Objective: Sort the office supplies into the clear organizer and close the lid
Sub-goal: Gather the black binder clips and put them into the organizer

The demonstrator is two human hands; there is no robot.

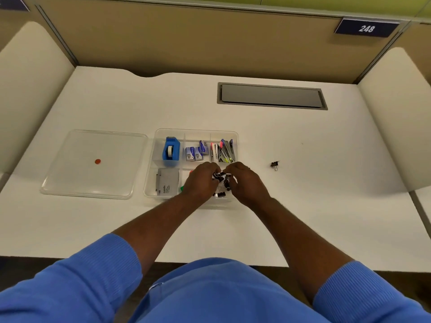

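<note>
An open-plan office cubicle: a white desk (256,217) sits enclosed by tan fabric partition panels (186,38), with a numbered station plate reading 248 (366,28) fixed to the top rail. A grey cable hatch (271,96) is set flush into the desk surface near the back panel.

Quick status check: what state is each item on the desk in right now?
Organizer: open, partly filled.
Lid: off, flat on the desk to the left.
Tape dispenser: in back-left compartment.
Loose binder clip: on desk, unsorted.
Left hand: holding binder clips over the organizer.
Right hand: holding clips too.
</note>
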